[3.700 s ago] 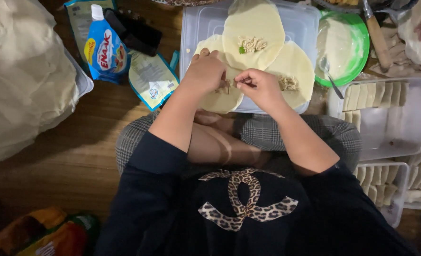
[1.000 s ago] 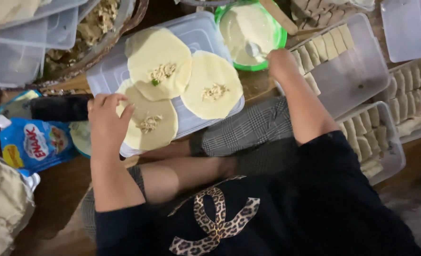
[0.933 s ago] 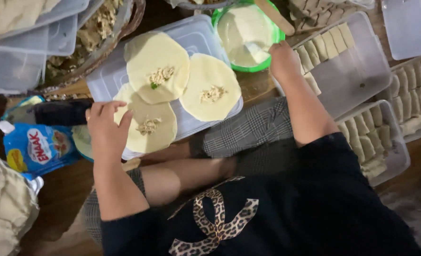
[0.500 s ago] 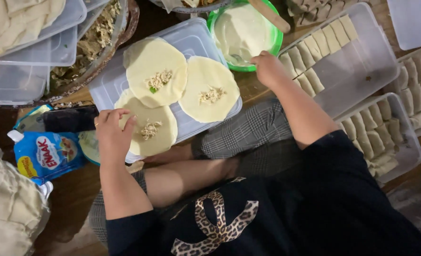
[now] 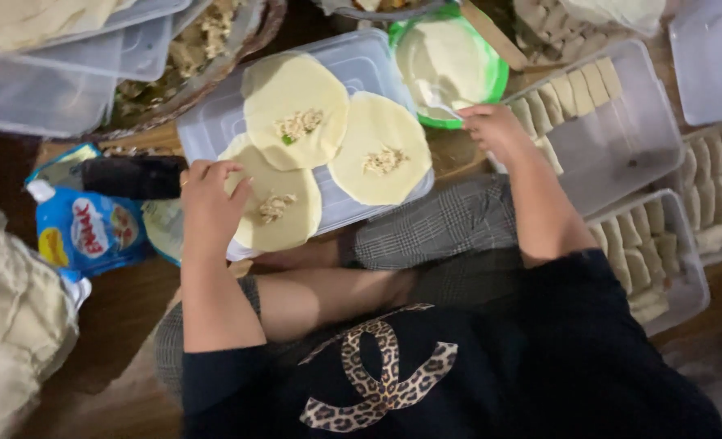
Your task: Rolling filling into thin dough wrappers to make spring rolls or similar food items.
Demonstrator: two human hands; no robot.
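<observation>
Three round pale wrappers, each with a small heap of filling, lie on an upturned clear plastic lid [image 5: 361, 61]. My left hand [image 5: 208, 207] rests on the edge of the nearest wrapper [image 5: 284, 213]. My right hand [image 5: 495, 128] grips a spoon [image 5: 435, 104] whose bowl lies in the green-rimmed bowl [image 5: 497, 80] of white paste. The other two wrappers [image 5: 294, 89] [image 5: 385, 130] lie untouched further back.
Clear boxes [image 5: 613, 154] with rows of rolled pieces stand at the right. A blue squeeze pouch [image 5: 84, 232] and a dark object [image 5: 133, 176] lie at the left, beside a cloth bundle [image 5: 11, 325]. A bowl of filling [image 5: 190, 49] and stacked clear lids sit at the back left.
My right hand left the near wrapper and reached to the green-rimmed bowl, then drew back to its near rim with the spoon. My left hand stayed on the near wrapper.
</observation>
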